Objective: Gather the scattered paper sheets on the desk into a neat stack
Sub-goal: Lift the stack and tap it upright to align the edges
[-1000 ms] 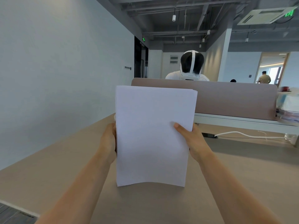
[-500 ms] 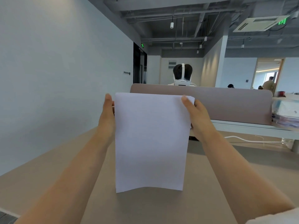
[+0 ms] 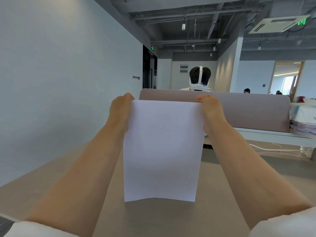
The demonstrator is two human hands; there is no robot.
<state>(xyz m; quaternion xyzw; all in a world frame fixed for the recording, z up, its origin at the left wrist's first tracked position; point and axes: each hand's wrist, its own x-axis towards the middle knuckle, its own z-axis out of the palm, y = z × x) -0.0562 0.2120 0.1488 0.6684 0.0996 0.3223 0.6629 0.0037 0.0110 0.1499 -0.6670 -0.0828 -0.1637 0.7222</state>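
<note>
Both of your hands have climbed the sheets since a second ago, from the mid-sides to the top corners, and the fingers that lay straight half a second ago are now curled.

Grip: your left hand (image 3: 122,108) pinches the upper left corner of the paper stack (image 3: 162,151), fingers folded over the top edge. Your right hand (image 3: 209,110) pinches the upper right corner the same way. Both hands are closed on the paper and neither holds anything else.

Surface and room: a beige desk (image 3: 171,221) runs ahead of you, with a plain grey wall (image 3: 59,82) along its left side. At the far end stands a mauve partition (image 3: 248,110). Behind it sits a person (image 3: 199,76) facing away and wearing a white headset. A white cable (image 3: 266,148) lies on the desk to the right, near the partition's foot.

Task item: the paper stack stands upright between your forearms, centred in view, facing you. Its lower edge appears to meet the desk and bows slightly upward in the middle. The face is blank white, and the side edges look flush — individual sheets cannot be told apart from here.
</note>
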